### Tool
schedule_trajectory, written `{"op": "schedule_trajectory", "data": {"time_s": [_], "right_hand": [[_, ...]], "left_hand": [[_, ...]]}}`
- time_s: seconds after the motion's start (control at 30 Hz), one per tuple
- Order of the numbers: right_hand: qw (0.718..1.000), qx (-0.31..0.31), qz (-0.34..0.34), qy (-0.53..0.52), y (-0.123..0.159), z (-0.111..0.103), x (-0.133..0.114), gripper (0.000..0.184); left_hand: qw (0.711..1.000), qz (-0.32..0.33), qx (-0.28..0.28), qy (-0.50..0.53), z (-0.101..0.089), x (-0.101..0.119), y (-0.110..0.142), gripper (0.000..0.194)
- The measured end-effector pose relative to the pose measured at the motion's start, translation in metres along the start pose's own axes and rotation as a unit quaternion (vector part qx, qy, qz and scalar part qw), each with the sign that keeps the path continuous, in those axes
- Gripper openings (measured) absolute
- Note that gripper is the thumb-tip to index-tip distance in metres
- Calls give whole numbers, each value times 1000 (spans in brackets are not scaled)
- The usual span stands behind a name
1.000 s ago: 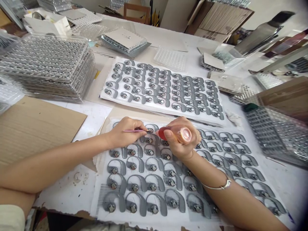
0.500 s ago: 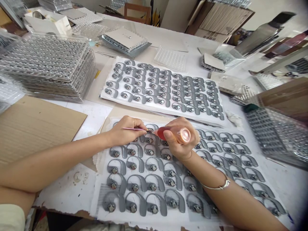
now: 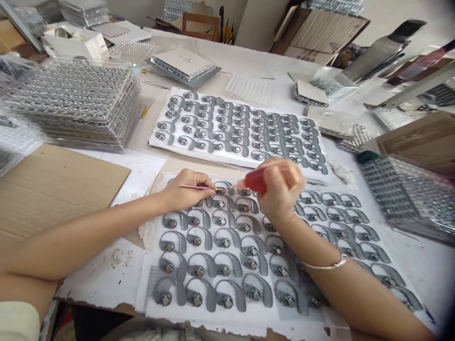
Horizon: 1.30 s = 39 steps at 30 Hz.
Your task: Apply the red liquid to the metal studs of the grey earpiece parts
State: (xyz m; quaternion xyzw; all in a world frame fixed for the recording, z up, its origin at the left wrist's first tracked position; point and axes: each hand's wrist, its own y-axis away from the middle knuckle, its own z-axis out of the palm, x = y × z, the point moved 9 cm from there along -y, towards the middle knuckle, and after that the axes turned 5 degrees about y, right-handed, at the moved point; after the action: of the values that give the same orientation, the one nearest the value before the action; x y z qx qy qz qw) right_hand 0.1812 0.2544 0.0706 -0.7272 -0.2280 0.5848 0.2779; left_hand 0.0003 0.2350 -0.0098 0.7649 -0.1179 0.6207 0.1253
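My left hand point(image 3: 186, 192) pinches a thin pink tweezer point(image 3: 199, 187) whose tip touches a small metal part point(image 3: 220, 190) on a grey hook-shaped piece in the top row of the near white sheet point(image 3: 177, 312). My right hand point(image 3: 282, 189) is closed round a small red-tinted bottle point(image 3: 253, 182), its nozzle pointing left toward that same part. Rows of grey hook pieces with metal discs point(image 3: 223, 270) cover the near sheet below both hands. A silver bangle point(image 3: 325, 265) sits on my right wrist.
A second white sheet of grey hook pieces point(image 3: 241, 130) lies just beyond. Stacked clear trays of metal parts point(image 3: 71, 102) stand at the left, more trays point(image 3: 405, 194) at the right. Brown cardboard point(image 3: 53, 184) lies at near left. Boxes and smaller trays crowd the back.
My right hand has lifted and shifted slightly right, turning so the bottle's base no longer faces me. The left hand and tweezer stay at the same part.
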Motion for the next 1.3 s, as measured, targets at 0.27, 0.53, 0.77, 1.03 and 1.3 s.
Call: {"op": "schedule_trajectory", "data": {"time_s": [0.27, 0.53, 0.77, 1.03, 1.3], "right_hand": [[970, -73, 222, -65, -45, -28, 63, 49], [955, -95, 259, -105, 13, -18, 4, 34], [992, -44, 49, 104, 28, -16, -44, 24], [973, -103, -86, 190, 45, 11, -62, 16], [974, -109, -80, 181, 47, 12, -55, 16]], "left_hand": [[988, 49, -3, -147, 0, 29, 4, 12], [826, 444, 21, -348, 39, 74, 75, 7], [749, 487, 52, -446, 59, 67, 88, 15], [727, 486, 72, -480, 69, 62, 89, 23], [726, 493, 73, -474, 68, 66, 91, 25]]}}
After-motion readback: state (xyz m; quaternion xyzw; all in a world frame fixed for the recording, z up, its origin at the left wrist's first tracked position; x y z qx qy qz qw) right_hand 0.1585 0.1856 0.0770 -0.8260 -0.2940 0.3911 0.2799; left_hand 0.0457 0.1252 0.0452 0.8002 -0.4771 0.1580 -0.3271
